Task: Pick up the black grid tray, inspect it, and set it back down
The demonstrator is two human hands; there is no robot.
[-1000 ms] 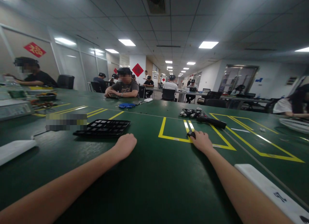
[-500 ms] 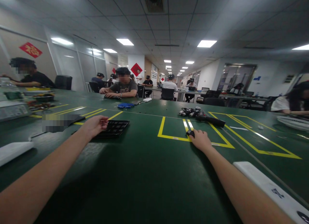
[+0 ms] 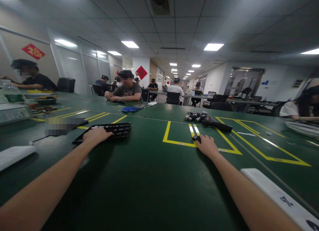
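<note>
My left hand [image 3: 96, 135] lies over the left part of a black keyboard-like panel [image 3: 122, 130] with rows of cells. Its fingers stretch out to the right across the panel, hiding some of it. On the right, my right hand [image 3: 208, 146] has its fingers closed around a small black object [image 3: 196, 138], rounded like a computer mouse and mostly covered by the hand. That object sits at the near edge of a yellow tape outline [image 3: 181, 144] on the green table [image 3: 149, 177].
Behind my right hand lie a black cylinder [image 3: 218, 126] and bundled cables [image 3: 195, 116]. A blue cloth-like item [image 3: 130, 109] lies farther off. White devices stand at the left [image 3: 16, 156] and near right [image 3: 276, 194]. A person [image 3: 129, 91] sits across the table.
My left hand has come down from above the panel onto it, its fingers now stretched out rather than curled. My right hand stays in place on the small black object.
</note>
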